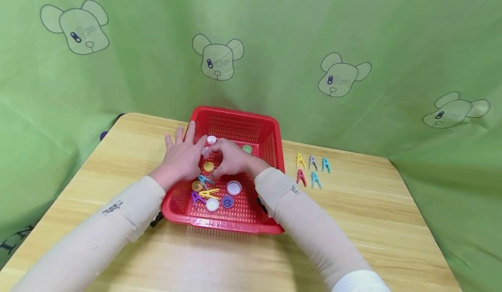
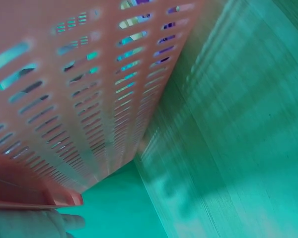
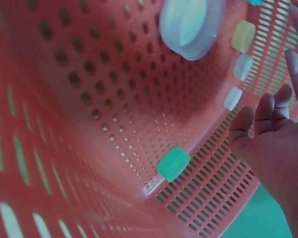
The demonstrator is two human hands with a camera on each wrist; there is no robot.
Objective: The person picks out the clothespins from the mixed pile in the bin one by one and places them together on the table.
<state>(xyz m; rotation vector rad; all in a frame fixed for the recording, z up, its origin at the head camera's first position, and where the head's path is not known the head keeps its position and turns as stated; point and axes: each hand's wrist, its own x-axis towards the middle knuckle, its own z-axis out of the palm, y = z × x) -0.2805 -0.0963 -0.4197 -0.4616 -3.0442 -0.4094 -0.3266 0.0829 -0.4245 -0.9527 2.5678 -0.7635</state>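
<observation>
A person's left hand point(image 1: 181, 157) fans its fingers at the left rim of a red basket point(image 1: 223, 224), the grip spread and holding nothing, with a purple clip point(image 1: 195, 198), a blue clip point(image 1: 203, 180), a gold cap point(image 1: 208, 167) and a yellow clip point(image 1: 209, 193) lying inside. The right hand point(image 1: 235, 157) arches over the same basket — its grip loosely curved, thumb apart, nothing in its hold — near a green cap point(image 1: 246, 148). At right, five clips point(image 1: 300, 177) lie in two rows on the tabletop point(image 1: 361, 213).
</observation>
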